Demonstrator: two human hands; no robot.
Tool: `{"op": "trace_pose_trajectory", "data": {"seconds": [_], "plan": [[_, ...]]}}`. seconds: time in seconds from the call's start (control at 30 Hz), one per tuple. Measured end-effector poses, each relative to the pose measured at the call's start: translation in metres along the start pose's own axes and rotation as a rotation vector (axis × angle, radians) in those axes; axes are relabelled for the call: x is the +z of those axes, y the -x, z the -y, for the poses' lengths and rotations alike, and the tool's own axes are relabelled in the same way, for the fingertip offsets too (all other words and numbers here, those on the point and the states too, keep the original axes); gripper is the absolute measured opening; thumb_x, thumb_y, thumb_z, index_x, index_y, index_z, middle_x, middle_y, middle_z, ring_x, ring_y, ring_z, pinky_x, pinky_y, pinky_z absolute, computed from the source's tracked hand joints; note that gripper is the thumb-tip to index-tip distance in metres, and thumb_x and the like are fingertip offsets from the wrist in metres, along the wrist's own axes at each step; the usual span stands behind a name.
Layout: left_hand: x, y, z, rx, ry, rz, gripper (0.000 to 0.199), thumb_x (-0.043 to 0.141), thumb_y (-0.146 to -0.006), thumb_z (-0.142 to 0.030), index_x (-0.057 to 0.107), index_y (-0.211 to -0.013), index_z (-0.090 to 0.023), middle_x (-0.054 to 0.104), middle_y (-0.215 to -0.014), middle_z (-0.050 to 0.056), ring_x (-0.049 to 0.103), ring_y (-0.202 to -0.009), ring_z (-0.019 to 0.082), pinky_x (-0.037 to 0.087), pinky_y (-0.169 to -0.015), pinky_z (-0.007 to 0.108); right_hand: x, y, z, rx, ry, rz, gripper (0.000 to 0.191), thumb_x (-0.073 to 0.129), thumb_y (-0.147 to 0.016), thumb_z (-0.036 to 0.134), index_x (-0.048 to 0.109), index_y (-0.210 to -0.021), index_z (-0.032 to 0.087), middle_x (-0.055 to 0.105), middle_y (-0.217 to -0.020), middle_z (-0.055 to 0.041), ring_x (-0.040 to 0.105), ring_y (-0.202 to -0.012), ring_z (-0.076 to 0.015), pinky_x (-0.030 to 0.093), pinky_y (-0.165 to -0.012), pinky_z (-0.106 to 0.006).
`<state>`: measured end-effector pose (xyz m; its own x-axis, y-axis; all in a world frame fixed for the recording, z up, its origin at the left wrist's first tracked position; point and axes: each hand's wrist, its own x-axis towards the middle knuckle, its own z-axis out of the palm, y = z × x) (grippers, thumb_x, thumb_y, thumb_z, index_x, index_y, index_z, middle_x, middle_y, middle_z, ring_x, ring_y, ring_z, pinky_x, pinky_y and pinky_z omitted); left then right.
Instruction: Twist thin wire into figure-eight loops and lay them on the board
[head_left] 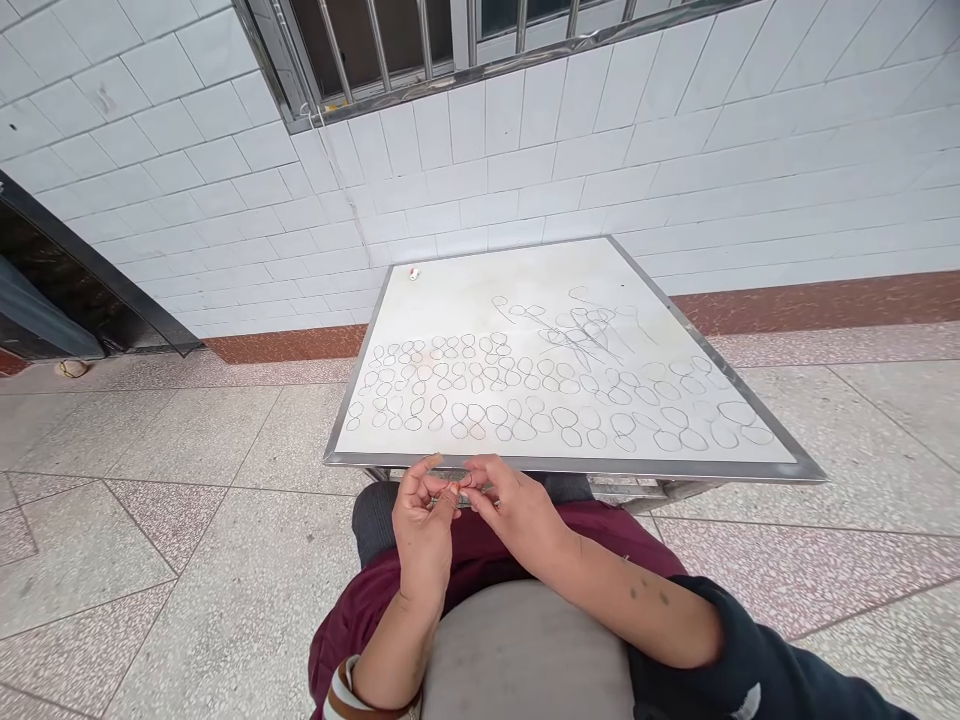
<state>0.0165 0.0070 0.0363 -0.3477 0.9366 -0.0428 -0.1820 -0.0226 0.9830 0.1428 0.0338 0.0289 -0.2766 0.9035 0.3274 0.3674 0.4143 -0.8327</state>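
My left hand (426, 515) and my right hand (514, 505) meet above my lap, just in front of the table's near edge. Thumbs and index fingers of both are pinched together, tip to tip, on a thin wire (466, 484). Only a little of this wire shows; the fingers cover the rest. Beyond my hands, rows of thin dark wire figure-eights (469, 421) lie across the near half of the white tabletop (450, 300). Behind them on the right is a tangled heap of similar wire pieces (581, 330).
The table has a metal rim (570, 467) and stands against a white tiled wall (465, 190). A small white and red object (415, 274) lies at its far left corner. Above is a barred window (450, 50). Speckled stone floor (225, 560) surrounds my seat.
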Motion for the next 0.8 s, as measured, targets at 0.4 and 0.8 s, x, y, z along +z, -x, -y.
{"op": "trace_pose_trajectory", "data": {"seconds": [0.4,0.8], "plan": [[-0.006,0.002,-0.003,-0.032,-0.097,0.083,0.044,0.073,-0.075,-0.026,0.059,-0.116,-0.021,0.057,-0.068,-0.005,0.051,-0.062,0.011,0.045,-0.051,0.019,-0.013,-0.003,0.003,0.027,-0.008,0.081,0.013,0.05,-0.093,0.025,0.06,-0.102,0.024,0.068,-0.079,-0.0011,0.064,-0.066,-0.017,0.053,-0.065,-0.032],[-0.014,-0.005,0.0,-0.038,-0.093,0.177,0.041,0.072,-0.076,-0.025,0.061,-0.115,-0.021,0.059,-0.071,-0.004,0.051,-0.063,0.009,0.045,-0.066,0.023,-0.018,-0.011,-0.008,-0.068,-0.052,0.172,0.024,0.053,-0.091,0.02,0.06,-0.113,0.023,0.068,-0.098,-0.0059,0.065,-0.088,-0.0202,0.054,-0.074,-0.034]]}}
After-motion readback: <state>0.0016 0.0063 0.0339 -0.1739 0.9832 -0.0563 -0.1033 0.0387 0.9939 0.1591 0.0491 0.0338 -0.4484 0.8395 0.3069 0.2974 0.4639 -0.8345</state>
